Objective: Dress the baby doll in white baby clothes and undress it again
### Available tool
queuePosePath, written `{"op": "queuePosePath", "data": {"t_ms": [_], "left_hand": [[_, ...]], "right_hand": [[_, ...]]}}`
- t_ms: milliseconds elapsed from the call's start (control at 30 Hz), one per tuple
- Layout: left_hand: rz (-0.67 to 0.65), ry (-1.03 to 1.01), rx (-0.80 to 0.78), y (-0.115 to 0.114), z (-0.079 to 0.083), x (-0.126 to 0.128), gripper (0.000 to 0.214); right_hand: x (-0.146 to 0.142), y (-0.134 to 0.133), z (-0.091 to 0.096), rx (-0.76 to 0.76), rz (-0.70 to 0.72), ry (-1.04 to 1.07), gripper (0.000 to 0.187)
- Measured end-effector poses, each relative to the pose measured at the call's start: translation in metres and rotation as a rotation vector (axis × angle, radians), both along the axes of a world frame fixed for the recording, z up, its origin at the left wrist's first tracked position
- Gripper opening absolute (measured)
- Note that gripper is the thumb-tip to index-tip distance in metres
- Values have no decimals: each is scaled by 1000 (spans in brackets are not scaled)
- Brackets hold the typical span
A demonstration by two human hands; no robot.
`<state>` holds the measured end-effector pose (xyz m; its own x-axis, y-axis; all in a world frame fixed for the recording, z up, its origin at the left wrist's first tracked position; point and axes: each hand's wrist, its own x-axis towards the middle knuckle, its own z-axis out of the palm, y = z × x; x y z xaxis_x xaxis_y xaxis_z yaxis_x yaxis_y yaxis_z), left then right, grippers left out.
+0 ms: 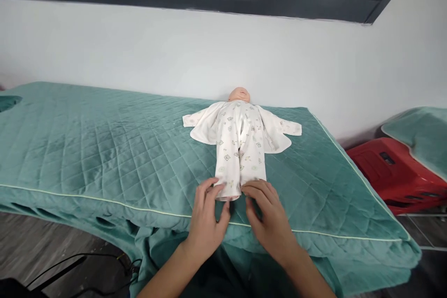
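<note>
Patterned trousers (227,153) on a doll (239,94), green quilted cover (153,149) beneath, left hand (208,218) and right hand (271,221) gripping the hems (229,194)

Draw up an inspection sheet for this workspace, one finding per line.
Surface: green quilt, quilted in diamonds, pale piping along its edge.
Job's things: doll, head toward the wall; white shirt, sleeves spread out; patterned trousers, legs toward the person.
Clutter: red plastic item beyond the quilt's right side, partly under a green cloth.
Hands: left hand and right hand each at a trouser cuff; grip unclear.
Cables: black cables at lower left.
Surroundings: white wall, dark window frame above.
</note>
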<state>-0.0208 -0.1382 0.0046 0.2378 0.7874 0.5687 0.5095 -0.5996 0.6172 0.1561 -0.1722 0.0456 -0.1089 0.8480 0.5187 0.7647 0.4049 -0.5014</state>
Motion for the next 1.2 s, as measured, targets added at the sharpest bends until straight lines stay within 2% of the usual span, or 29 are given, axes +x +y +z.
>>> {"op": "queuePosePath", "data": {"t_ms": [67,200,300,400,533,633,767,933,1100,1200], "left_hand": [[-47,60,78,-1,8,6,37],[-99,239,131,5,23,23,33],[-92,364,136,12,29,35,34],[-61,429,148,18,28,42,29],[-30,439,159,27,25,45,17],[-51,426,166,31,27,45,12],[-86,321,183,29,35,39,8],[-129,198,225,19,36,29,11],[-123,225,209,16,21,24,10],[-99,215,200,12,11,18,18]], "right_hand": [[9,-4,-6,-1,-24,53,39],[24,-9,-26,-45,-187,64,46],[31,-9,-41,-86,-278,36,40],[34,-7,-47,-102,-312,24,27],[34,0,-46,-118,-293,27,11],[34,4,-41,-136,-241,81,7],[35,0,-24,-74,-171,136,9],[37,-13,-5,27,-78,28,17],[39,-17,-21,-46,-79,-26,17],[40,-20,-34,-81,-131,0,18]]}}
